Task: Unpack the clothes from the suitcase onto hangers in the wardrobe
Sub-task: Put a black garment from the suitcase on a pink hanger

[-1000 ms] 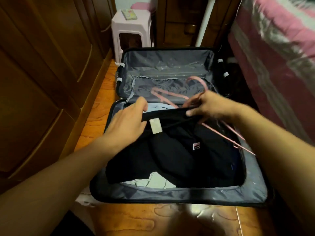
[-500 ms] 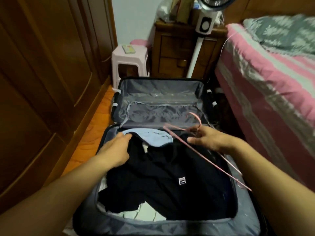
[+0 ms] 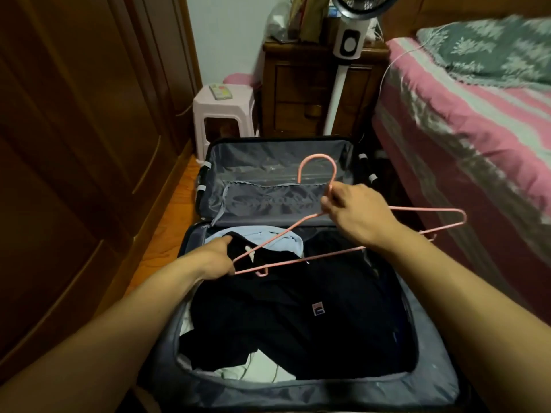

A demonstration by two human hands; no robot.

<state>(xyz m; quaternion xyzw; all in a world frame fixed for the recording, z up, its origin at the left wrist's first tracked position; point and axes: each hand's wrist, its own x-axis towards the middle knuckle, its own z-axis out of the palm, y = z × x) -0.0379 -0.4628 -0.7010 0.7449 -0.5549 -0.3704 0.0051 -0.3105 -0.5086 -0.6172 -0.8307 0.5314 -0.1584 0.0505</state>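
Hanger (image 3: 301,234) now lifted clear above the suitcase (image 3: 328,391).
Our right hand (image 3: 354,213) pinches its neck; our left hand (image 3: 216,257) clutches the black garment (image 3: 298,317), ready for threading.

— Where am I looking from?

— From the one head camera, worn high above the open suitcase (image 3: 298,391), tilted forward and down. I have no second view, so nothing overlaps.

— How near?

— Close. Both forearms run in from the bottom corners, and the left hand (image 3: 213,259) and right hand (image 3: 353,211) sit mid-frame over the case.

— And the edges?

— The wide lens bends them. I see the wardrobe (image 3: 74,144) doors along the left, the bed (image 3: 477,129) on the right, and a stool (image 3: 225,110) and a nightstand (image 3: 301,90) at the far wall.
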